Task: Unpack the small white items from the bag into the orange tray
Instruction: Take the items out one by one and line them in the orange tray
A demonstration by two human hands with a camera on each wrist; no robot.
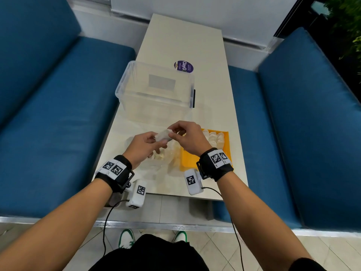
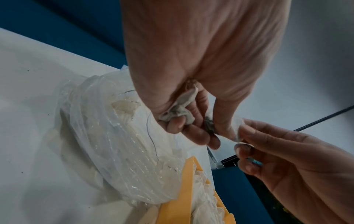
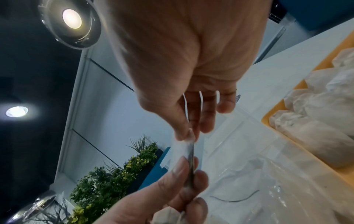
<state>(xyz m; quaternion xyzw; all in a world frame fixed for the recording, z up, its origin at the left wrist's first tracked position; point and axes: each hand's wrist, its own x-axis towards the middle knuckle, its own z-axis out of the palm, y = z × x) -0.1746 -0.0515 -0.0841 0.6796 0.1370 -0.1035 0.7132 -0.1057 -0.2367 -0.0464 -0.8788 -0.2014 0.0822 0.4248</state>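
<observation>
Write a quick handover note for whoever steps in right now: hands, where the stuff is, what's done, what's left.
Left hand: pinches one small white item held above the table, with more white material tucked under its curled fingers.
Right hand: pinches the other end of the same item.
Clear plastic bag: on the table left of the orange tray, white items still inside.
Done: several white items lie at the tray's far end.
Left: place the held item in the tray, then empty the bag.

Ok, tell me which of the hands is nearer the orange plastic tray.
Right. The right hand hovers over the orange plastic tray's near-left corner, pinching a small white item. The left hand holds the item's other end, left of the tray, above the clear plastic bag.
</observation>
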